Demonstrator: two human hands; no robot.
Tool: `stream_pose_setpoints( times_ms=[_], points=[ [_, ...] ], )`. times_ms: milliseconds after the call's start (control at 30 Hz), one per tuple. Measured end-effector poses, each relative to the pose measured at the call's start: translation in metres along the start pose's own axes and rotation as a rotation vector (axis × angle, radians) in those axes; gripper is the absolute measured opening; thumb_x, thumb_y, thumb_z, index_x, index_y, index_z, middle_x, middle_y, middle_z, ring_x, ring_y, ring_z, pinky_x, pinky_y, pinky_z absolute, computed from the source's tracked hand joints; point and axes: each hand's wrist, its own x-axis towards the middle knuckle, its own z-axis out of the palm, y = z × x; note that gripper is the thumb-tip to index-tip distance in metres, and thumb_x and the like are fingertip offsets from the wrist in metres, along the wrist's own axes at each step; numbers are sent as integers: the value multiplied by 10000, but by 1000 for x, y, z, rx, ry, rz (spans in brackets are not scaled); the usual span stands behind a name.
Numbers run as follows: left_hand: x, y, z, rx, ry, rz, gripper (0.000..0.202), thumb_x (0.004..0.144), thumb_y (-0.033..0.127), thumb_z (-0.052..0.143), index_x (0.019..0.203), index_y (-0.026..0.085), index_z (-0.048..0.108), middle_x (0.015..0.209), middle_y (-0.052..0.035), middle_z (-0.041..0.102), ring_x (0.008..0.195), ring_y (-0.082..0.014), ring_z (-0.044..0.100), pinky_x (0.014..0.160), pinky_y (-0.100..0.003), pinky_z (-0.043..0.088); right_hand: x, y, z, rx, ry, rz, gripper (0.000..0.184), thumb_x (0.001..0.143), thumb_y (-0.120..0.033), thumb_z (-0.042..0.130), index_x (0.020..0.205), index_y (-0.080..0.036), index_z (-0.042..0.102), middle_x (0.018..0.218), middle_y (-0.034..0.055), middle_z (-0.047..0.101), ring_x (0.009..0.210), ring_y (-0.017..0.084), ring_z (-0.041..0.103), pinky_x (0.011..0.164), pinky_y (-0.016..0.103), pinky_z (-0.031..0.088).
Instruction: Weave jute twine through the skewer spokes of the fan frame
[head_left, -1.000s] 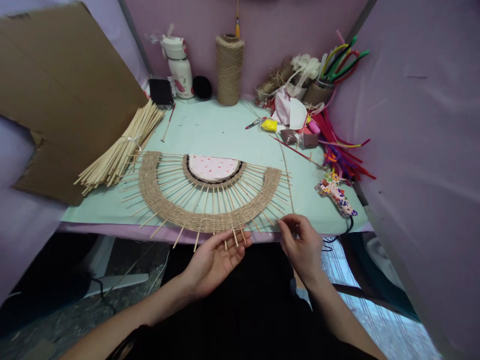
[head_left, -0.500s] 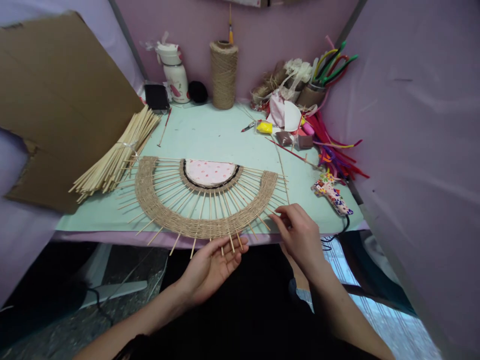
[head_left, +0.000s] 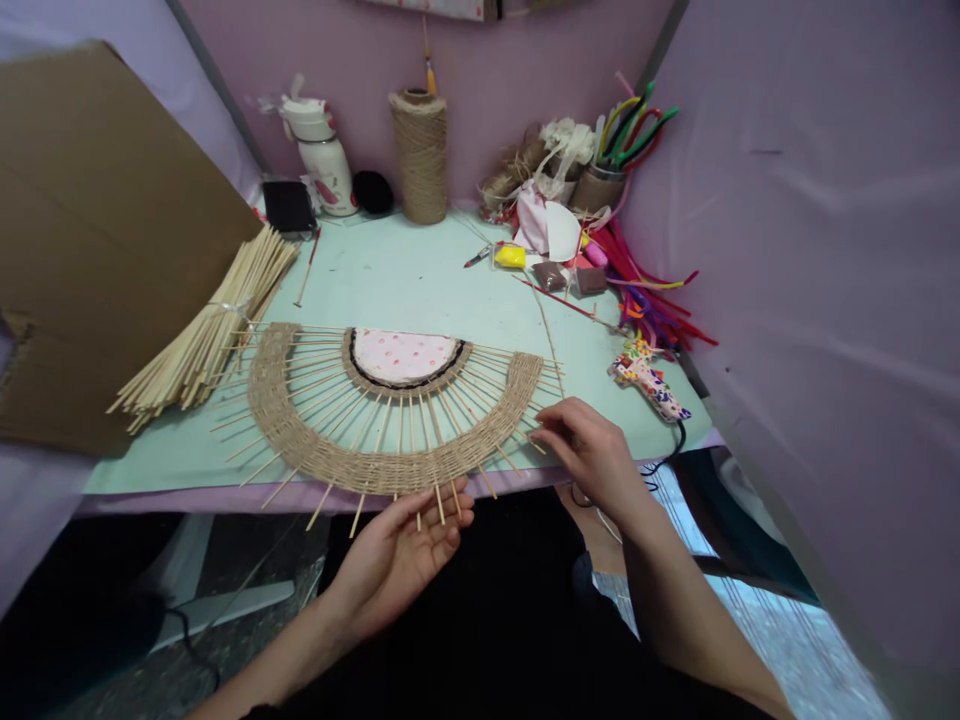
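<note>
A half-round woven twine fan (head_left: 330,470) with thin wooden sticks radiating outward lies at the table's front edge. Pink-dotted fabric (head_left: 405,355) covers its centre, bordered by a dark braid. My left hand (head_left: 409,545) is palm up beneath the front rim, fingers loosely curled under the stick ends, holding the fan from below. At the right side, my right hand (head_left: 592,450) is closed, thumb and forefinger pinched at a stick end. Exactly what lies between those fingertips is partly hidden.
Bundled sticks (head_left: 210,335) and a cardboard sheet (head_left: 97,220) are at left. Behind stand a white bottle (head_left: 326,165) and a twine spool (head_left: 420,160). At right lie pipe cleaners (head_left: 652,270), clay packets (head_left: 550,275) and a patterned glue gun (head_left: 649,385) with a black cord.
The view has shifted, so the fan and table things appear farther left, mostly a bit lower. Both hands keep nearly the same places on the fan.
</note>
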Motion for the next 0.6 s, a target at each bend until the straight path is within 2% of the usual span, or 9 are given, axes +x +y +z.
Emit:
stream_pose_setpoints(
  times_ms=[100,233,333,400,500,600],
  points=[
    [-2,2,0,10,-18,11,309,961,132,424,1134,13,650,952,-147,731,810,-177,716,700,-225,573,-6,0,8,-22,157,22,77,896,-230,621,937,-200,563,911,29,561,698,122,554,657,263,472],
    [-5,4,1,17,-34,28,303,956,127,435,1131,8,651,958,-157,732,813,-179,717,704,-227,575,-14,2,18,-38,314,163,177,853,-306,670,908,-200,540,893,18,534,618,111,534,599,270,477],
    [-7,5,0,8,-30,25,302,953,121,435,1123,6,656,938,-158,733,799,-176,717,691,-225,574,-17,5,20,15,290,260,195,835,-342,679,858,-199,549,787,-3,568,589,118,542,583,268,466],
    [-8,5,-1,2,-19,16,303,955,121,428,1108,7,662,926,-155,733,790,-174,717,685,-222,574,-17,6,19,46,243,275,181,844,-351,663,837,-199,565,717,-9,589,591,129,553,573,263,454],
    [-8,4,-2,3,-13,13,306,960,126,418,1095,9,667,927,-153,734,794,-175,718,685,-223,575,-18,6,19,-5,199,227,160,879,-345,623,832,-199,575,722,5,614,621,137,565,584,261,446],
    [-7,5,-3,14,-9,21,304,963,131,418,1084,13,670,931,-155,735,794,-174,719,685,-221,576,-19,8,18,-114,169,121,134,919,-321,575,867,-198,575,767,19,620,660,141,574,612,262,442]
  ],
)
